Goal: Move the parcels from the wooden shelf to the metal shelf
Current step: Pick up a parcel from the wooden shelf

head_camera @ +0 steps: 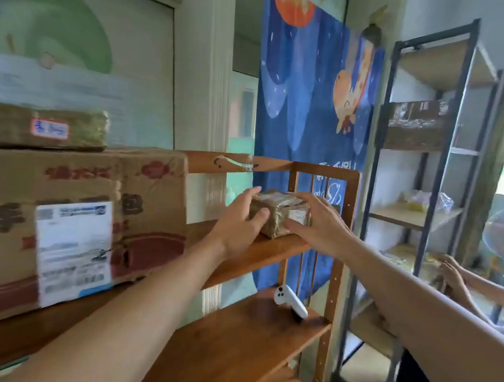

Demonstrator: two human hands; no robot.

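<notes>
Both hands were on the small brown tape-wrapped cardboard parcel (279,213), which sat on the upper board of the brown wooden slatted shelf (258,251), near its right end rail. Left hand (239,219) cupped the left face, thumb on the front. Right hand (317,222) pressed the right face, fingers spread along it. Parcel looked clamped between the palms, not yet lifted off the board.

Risks, as I judged them:
- Tape wrap looked slick; a palm-only squeeze could let it slip on the lift.
- The rail sat just behind the right hand; knuckles could catch it.
- Dark metal-framed shelf (427,143) stood to the right with another person's hands (453,273) at a lower tier, so the carry could collide there.
- A white handheld controller (289,302) lay on the board below; a dropped parcel could hit it.
</notes>
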